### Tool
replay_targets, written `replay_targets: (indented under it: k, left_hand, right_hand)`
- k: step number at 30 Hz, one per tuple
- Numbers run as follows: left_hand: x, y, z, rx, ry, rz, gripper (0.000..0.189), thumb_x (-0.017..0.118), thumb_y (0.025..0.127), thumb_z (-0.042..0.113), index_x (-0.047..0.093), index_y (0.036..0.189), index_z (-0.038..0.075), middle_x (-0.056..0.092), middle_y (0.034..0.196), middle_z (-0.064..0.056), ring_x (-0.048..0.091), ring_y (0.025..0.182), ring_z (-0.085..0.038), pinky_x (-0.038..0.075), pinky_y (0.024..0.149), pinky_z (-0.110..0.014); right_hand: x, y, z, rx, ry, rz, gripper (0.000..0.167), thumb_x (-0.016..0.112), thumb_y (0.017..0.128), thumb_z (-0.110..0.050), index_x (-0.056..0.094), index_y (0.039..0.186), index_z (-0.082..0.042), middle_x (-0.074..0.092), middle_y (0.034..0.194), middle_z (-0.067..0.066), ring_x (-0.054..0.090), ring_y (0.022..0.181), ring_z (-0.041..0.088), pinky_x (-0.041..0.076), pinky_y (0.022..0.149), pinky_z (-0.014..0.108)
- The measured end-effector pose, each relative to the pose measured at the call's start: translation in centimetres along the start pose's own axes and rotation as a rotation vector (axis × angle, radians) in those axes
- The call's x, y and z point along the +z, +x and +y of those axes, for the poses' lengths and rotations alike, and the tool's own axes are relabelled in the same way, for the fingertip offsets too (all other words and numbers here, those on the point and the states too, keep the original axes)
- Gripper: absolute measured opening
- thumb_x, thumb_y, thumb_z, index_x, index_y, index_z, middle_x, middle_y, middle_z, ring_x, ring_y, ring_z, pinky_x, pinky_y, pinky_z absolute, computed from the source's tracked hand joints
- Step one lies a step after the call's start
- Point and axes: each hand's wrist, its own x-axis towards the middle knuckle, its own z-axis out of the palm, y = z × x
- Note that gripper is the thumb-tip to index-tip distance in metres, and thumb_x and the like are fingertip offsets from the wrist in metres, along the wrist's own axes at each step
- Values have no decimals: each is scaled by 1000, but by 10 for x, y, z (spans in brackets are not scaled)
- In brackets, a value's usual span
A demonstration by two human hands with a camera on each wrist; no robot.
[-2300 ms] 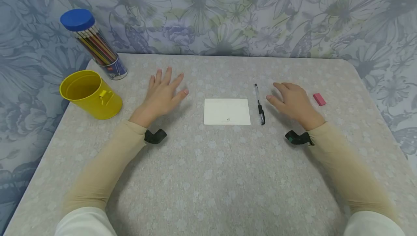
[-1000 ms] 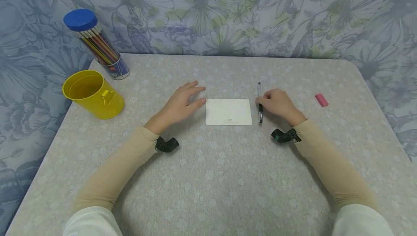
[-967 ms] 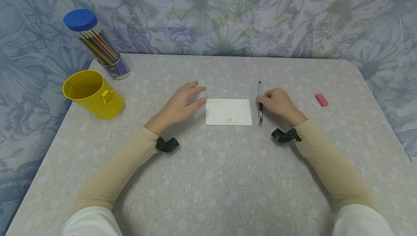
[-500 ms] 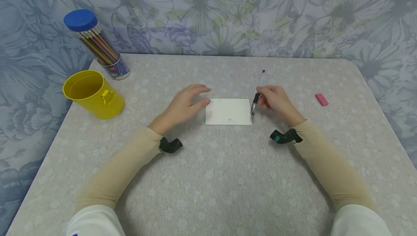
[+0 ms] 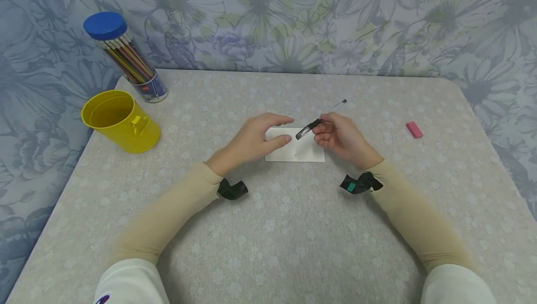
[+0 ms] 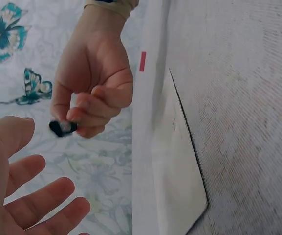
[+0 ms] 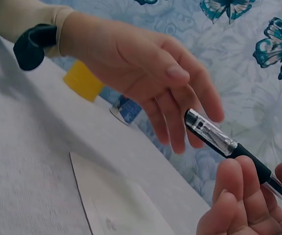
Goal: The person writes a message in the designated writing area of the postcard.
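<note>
A capped pen point(image 5: 309, 128) with a black grip and clear barrel is pinched between the thumb and fingers of my right hand point(image 5: 346, 141), raised above the table. Its capped end points left, as the right wrist view shows the clear cap point(image 7: 211, 132). My left hand point(image 5: 258, 138) hovers close to that cap, thumb and fingers spread apart, holding nothing. Beneath both hands a small white card point(image 5: 293, 155) lies flat on the table, partly covered by them in the head view. Faint small print shows near its front edge.
A yellow bucket point(image 5: 138, 134) stands at the left, in front of a blue-lidded tube of pencils point(image 5: 130, 61). A pink eraser point(image 5: 414, 129) lies to the right of my right hand. The patterned table point(image 5: 277, 238) meets a floral wall at the back.
My right hand has taken the pen from beside the card, lifted it and tilted its capped end leftward over the card. My left hand has moved right, towards the cap.
</note>
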Motion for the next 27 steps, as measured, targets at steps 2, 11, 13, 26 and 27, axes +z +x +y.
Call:
replay_targets:
  k: [2,11,13,26,27]
  left_hand:
    - [1,0,2,20,-9,3,42,70,97,23,65,135,6,69,134,-11,65,123,-29,50,106,-43]
    - [6,-2,-1,97,-6,105,27,72,94,11,73,120,3,76,116,-11,71,108,-25,55,97,-39]
    - [6,-2,-2,102,-2,139,24,71,94,10,75,117,2,77,113,-11,72,105,-25,56,96,-39]
    - [9,0,-10,132,-47,218,18,69,94,4,77,110,1,78,106,-14,73,94,-25,58,85,-47]
    - [8,0,-10,134,-51,219,18,69,94,4,77,110,1,78,106,-14,73,93,-25,58,84,-47]
  right_hand:
    - [5,-1,1,-10,27,-41,31,35,108,-13,60,90,-10,73,69,1,70,64,11,58,67,23]
    - [23,-4,7,-45,97,-106,37,32,109,-11,63,87,-11,76,77,3,74,74,14,59,74,24]
    - [25,-4,9,-52,108,-110,37,32,108,-10,63,88,-12,76,79,3,75,75,14,59,75,24]
    - [27,-6,16,-103,72,-185,26,34,105,-11,56,95,-17,76,85,0,75,83,13,58,81,23]
    - [27,-6,16,-115,73,-203,22,37,106,-11,56,96,-16,76,86,0,75,83,13,58,81,23]
